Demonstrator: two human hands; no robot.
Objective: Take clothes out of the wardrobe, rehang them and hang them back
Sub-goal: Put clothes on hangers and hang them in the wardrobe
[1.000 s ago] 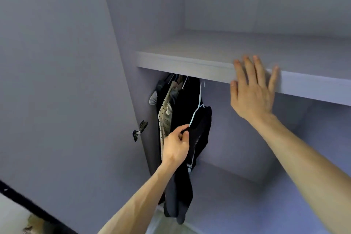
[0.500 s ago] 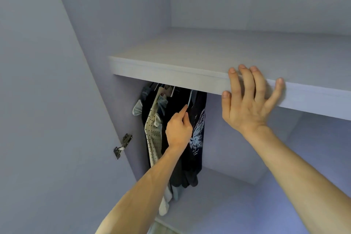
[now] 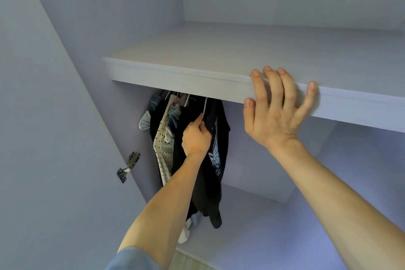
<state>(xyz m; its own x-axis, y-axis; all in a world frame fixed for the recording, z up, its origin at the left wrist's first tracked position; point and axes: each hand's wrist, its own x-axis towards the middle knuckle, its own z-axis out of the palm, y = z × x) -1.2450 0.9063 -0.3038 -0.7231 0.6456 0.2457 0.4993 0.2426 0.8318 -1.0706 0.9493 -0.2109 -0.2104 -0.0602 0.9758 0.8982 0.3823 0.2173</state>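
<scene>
Inside the wardrobe, several garments hang bunched at the left under the shelf [image 3: 186, 76]. A black shirt with a pale print [image 3: 217, 142] hangs at the right of the bunch on a light blue hanger [image 3: 205, 106]. My left hand [image 3: 196, 137] pinches that hanger just below its neck. A cream dotted garment [image 3: 163, 149] hangs to the left of it. My right hand [image 3: 276, 107] rests flat with spread fingers on the shelf's front edge. The rail is hidden behind the shelf.
The open wardrobe door [image 3: 43, 138] stands close on the left, with a metal hinge [image 3: 128, 166] at its inner edge. The wardrobe floor [image 3: 252, 226] lies below the clothes. The side wall [image 3: 131, 116] is right beside the bunch.
My left hand has lifted the black shirt's hanger up toward the rail and the shirt now hangs straight among the others. My right hand stayed on the shelf edge.
</scene>
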